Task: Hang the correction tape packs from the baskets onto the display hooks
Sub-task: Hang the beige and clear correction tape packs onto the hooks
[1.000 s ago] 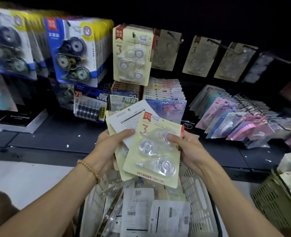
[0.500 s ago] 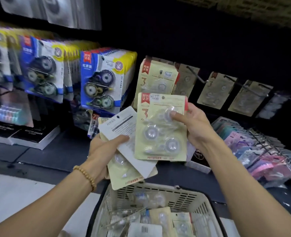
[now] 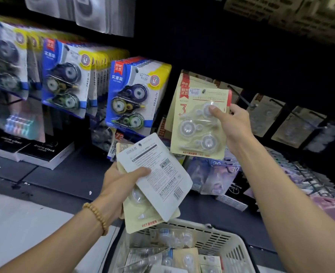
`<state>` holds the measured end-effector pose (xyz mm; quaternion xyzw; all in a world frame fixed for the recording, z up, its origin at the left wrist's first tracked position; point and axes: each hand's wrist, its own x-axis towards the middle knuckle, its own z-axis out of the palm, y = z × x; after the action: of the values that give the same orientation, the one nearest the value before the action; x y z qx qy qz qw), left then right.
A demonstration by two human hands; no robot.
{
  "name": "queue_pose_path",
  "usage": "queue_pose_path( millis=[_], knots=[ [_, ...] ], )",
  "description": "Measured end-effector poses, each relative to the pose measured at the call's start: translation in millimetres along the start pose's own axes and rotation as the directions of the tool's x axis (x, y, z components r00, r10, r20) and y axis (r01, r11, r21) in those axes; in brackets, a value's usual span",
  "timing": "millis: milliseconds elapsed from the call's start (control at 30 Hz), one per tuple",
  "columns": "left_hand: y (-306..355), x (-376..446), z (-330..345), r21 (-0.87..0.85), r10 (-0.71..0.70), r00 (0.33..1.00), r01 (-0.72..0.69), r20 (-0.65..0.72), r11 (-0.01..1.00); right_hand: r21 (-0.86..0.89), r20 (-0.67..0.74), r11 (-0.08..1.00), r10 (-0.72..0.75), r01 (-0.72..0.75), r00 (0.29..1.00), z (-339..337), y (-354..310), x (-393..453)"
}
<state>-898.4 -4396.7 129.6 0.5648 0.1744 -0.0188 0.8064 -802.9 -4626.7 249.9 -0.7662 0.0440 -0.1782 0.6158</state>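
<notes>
Right hand [image 3: 234, 123] raised, pinching pack [image 3: 199, 123]; left hand [image 3: 116, 186] gripping stack [image 3: 154, 180]

Both forearms are bare, with no sleeves in view. The left hand [image 3: 119, 186] has a bracelet of round tan wooden beads [image 3: 96, 217] at its wrist; the right hand [image 3: 235, 125] wears nothing.

Dim shop shelving [image 3: 50, 174], pale floor [image 3: 15, 223]

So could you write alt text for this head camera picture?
A person's right hand lifts a cream correction tape pack toward the display hooks, while the left hand holds more packs above a white basket.
</notes>
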Motion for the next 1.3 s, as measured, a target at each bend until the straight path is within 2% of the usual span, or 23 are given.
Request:
queue_pose_path(
  millis=[100, 267, 300, 367, 400, 433, 500, 533, 600, 733, 800, 867, 933, 967, 1033, 1067, 1133, 1167, 1233, 1300],
  knots=[
    [-2, -1, -6, 0.003, -0.015, 1.000, 0.015, 0.009, 1.000, -0.071, -0.067, 0.997, 0.000, -0.005, 0.998, 5, 7, 5],
    [-5, -4, -16, -0.001, -0.058, 0.996, 0.059, 0.063, 0.998, -0.213, -0.082, 0.972, 0.079, -0.095, 0.993, 9, 28, 2],
    [-5, -4, -17, -0.008, -0.058, 0.995, 0.059, 0.075, 0.998, -0.260, -0.122, 0.962, 0.060, -0.090, 0.991, 9, 33, -6],
    [-6, -5, -16, -0.035, -0.060, 0.994, 0.063, 0.086, 0.997, -0.360, -0.173, 0.933, -0.072, 0.005, 0.982, 6, 38, -32],
    [-6, -5, -14, -0.051, -0.066, 0.994, 0.071, 0.092, 0.996, -0.403, -0.121, 0.910, -0.156, 0.095, 0.980, 5, 39, -50],
    [-7, -6, -12, -0.071, -0.075, 0.992, 0.082, 0.104, 0.994, -0.445, 0.008, 0.878, -0.192, 0.176, 0.981, 5, 39, -69],
    [-7, -8, -6, -0.126, -0.099, 0.984, 0.118, 0.145, 0.985, -0.515, 0.309, 0.833, -0.040, 0.203, 0.950, 7, 40, -103],
    [-7, -9, -2, -0.150, -0.110, 0.979, 0.137, 0.173, 0.979, -0.525, 0.388, 0.835, 0.062, 0.165, 0.920, 8, 42, -113],
    [-6, -11, 4, -0.176, -0.120, 0.963, 0.165, 0.242, 0.970, -0.482, 0.388, 0.873, 0.134, 0.077, 0.912, 4, 50, -119],
    [-8, -18, 14, -0.169, -0.077, 0.922, 0.150, 0.378, 0.974, -0.262, 0.201, 0.945, 0.253, -0.197, 0.946, -16, 60, -108],
    [-10, -18, 18, -0.132, -0.053, 0.926, 0.109, 0.373, 0.985, -0.143, 0.135, 0.947, 0.307, -0.288, 0.942, -26, 65, -104],
    [-12, -15, 22, -0.080, -0.053, 0.946, 0.083, 0.321, 0.993, -0.090, 0.062, 0.945, 0.321, -0.315, 0.945, -37, 66, -101],
    [-14, -13, 24, -0.033, -0.073, 0.967, 0.083, 0.243, 0.996, -0.074, -0.047, 0.969, 0.234, -0.237, 0.971, -48, 63, -99],
    [-15, -12, 25, -0.020, -0.077, 0.976, 0.083, 0.205, 0.996, -0.104, -0.106, 0.983, 0.141, -0.152, 0.984, -54, 59, -100],
    [-17, -12, 29, -0.007, -0.076, 0.985, 0.078, 0.157, 0.997, -0.274, -0.176, 0.960, -0.112, 0.060, 0.978, -62, 54, -103],
    [-18, -13, 31, 0.002, -0.076, 0.985, 0.077, 0.153, 0.997, -0.382, -0.164, 0.909, -0.244, 0.167, 0.956, -63, 53, -106],
    [-17, -16, 36, -0.002, -0.077, 0.980, 0.078, 0.185, 0.997, -0.543, -0.023, 0.746, -0.473, 0.386, 0.881, -54, 61, -115],
    [-16, -18, 39, -0.023, -0.078, 0.975, 0.085, 0.208, 0.996, -0.582, 0.093, 0.657, -0.531, 0.479, 0.842, -46, 68, -121],
    [-15, -22, 44, -0.069, -0.097, 0.966, 0.116, 0.238, 0.991, -0.597, 0.297, 0.521, -0.563, 0.610, 0.771, -30, 82, -133],
    [-15, -25, 46, -0.117, -0.109, 0.964, 0.141, 0.242, 0.983, -0.560, 0.389, 0.490, -0.557, 0.668, 0.734, -22, 90, -138]
  ],
)
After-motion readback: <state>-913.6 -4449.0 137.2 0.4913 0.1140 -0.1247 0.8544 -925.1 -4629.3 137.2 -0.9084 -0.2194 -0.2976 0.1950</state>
